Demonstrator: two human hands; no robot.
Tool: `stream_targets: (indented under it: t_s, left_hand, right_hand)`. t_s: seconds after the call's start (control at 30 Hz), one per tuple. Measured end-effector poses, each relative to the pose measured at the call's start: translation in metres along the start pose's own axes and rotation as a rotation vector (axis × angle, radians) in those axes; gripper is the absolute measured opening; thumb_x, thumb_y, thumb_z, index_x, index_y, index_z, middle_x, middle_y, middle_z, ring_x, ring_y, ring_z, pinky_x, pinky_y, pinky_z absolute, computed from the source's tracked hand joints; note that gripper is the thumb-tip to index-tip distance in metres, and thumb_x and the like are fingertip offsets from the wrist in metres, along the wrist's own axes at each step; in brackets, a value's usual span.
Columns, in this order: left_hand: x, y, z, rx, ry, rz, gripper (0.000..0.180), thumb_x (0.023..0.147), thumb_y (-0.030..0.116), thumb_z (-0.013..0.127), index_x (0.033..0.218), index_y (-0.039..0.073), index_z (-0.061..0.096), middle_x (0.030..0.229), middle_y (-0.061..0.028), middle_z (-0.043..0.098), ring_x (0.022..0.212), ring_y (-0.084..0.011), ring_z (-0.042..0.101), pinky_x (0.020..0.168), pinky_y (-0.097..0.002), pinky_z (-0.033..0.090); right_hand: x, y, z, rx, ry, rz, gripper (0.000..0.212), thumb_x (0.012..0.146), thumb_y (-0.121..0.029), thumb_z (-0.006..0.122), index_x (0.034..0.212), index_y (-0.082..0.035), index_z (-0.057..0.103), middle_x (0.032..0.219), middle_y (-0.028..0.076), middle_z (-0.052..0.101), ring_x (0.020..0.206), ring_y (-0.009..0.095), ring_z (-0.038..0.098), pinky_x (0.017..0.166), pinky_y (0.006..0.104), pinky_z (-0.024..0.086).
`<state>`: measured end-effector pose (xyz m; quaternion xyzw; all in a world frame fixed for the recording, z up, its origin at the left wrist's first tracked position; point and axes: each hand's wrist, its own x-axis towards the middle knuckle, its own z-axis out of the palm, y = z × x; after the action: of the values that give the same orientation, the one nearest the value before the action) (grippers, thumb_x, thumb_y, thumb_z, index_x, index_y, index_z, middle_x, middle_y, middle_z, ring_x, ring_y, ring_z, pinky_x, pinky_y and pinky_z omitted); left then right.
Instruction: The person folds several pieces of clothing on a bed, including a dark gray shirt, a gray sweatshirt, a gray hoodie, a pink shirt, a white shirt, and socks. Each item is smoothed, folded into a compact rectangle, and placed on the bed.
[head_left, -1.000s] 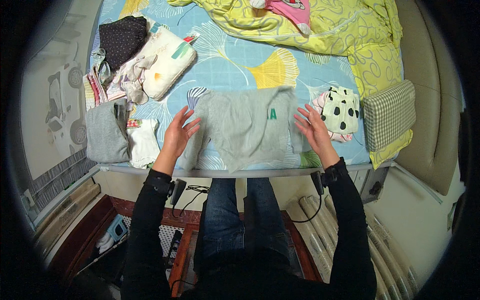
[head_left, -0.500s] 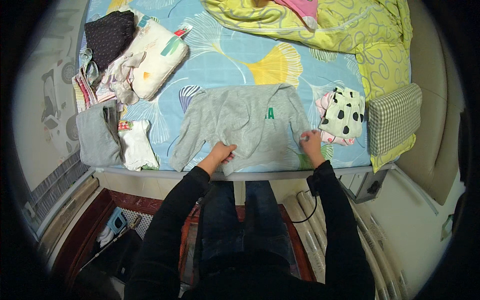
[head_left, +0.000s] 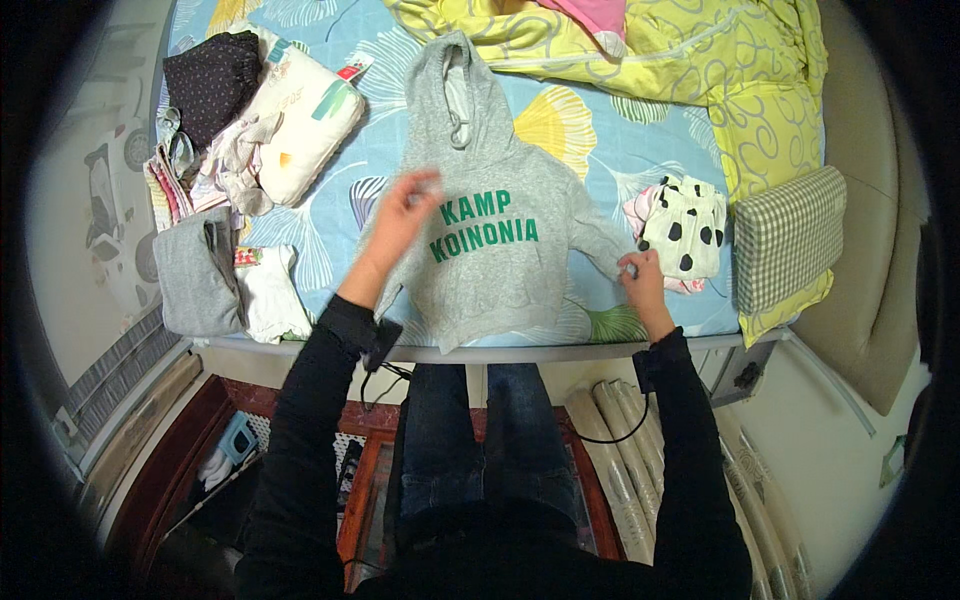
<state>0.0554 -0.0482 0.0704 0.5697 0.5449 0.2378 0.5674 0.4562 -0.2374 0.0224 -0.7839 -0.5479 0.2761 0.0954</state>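
A grey hoodie (head_left: 500, 285) with green lettering lies front up on the bed, its hood (head_left: 425, 95) stretching away from me and its hem near the bed's front edge. Over its left side hovers my left hand (head_left: 400, 215), slightly blurred, fingers apart and holding nothing; its forearm hides part of the left sleeve. At the end of the right sleeve, my right hand (head_left: 648, 285) pinches the cuff. Just beyond that hand is a small stack of folded clothes, with a white garment with black spots (head_left: 685, 235) on top and pink cloth under it.
On the left lie folded grey clothing (head_left: 195, 275), a white garment (head_left: 272, 300), a dark dotted garment (head_left: 210, 85) and a white pillow (head_left: 310, 125). A checked cushion (head_left: 790, 240) sits at the right. Yellow bedding (head_left: 660, 70) covers the far right. A rail (head_left: 560, 352) runs along the front edge.
The hoodie was bunched with its upper part folded over; now it lies spread, hood extended away. My left hand let go of it and rose up and left. My right hand shifted slightly right.
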Motion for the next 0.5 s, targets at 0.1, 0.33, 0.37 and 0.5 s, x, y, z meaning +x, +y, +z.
stream_targets:
  t_s: [0.1,0.33,0.37,0.5]
  left_hand:
    - [-0.076,-0.041,0.044,0.392,-0.264,-0.008,0.027,0.076,0.022,0.068,0.097,0.008,0.058,0.091,-0.0095,0.057,0.085,-0.0248,0.058,0.073,-0.0352,0.047]
    - [-0.181,-0.115,0.088,0.983,-0.440,0.040,0.042,0.066,0.022,0.070,0.101,0.009,0.052,0.102,-0.0103,0.050,0.098,-0.0289,0.051,0.079,-0.0414,0.045]
    - [-0.182,-0.119,0.087,0.980,-0.425,0.008,0.044,0.065,0.021,0.071,0.102,0.008,0.051,0.103,-0.0110,0.050,0.099,-0.0295,0.051,0.079,-0.0414,0.045]
    - [-0.184,-0.123,0.073,0.975,-0.444,0.011,0.038,0.071,0.018,0.064,0.105,0.009,0.050,0.106,-0.0109,0.049,0.098,-0.0292,0.051,0.079,-0.0404,0.046]
  right_hand:
    - [0.012,-0.031,-0.038,-0.167,0.149,-0.104,0.028,0.067,-0.001,0.062,0.093,-0.010,0.065,0.101,0.016,0.049,0.089,0.030,0.054,0.074,0.0366,0.045]
    - [0.001,-0.050,0.012,-0.286,0.015,-0.438,0.026,0.071,-0.011,0.062,0.095,-0.005,0.057,0.096,0.016,0.052,0.095,0.034,0.052,0.081,0.0436,0.043]
    - [-0.014,-0.053,0.031,-0.189,-0.273,-0.374,0.022,0.072,-0.013,0.062,0.091,-0.004,0.057,0.094,0.014,0.053,0.094,0.033,0.051,0.082,0.0443,0.043]
    - [-0.057,-0.063,0.083,-0.303,-0.395,-0.680,0.017,0.074,-0.017,0.061,0.086,-0.006,0.057,0.089,0.010,0.052,0.088,0.029,0.052,0.077,0.0403,0.043]
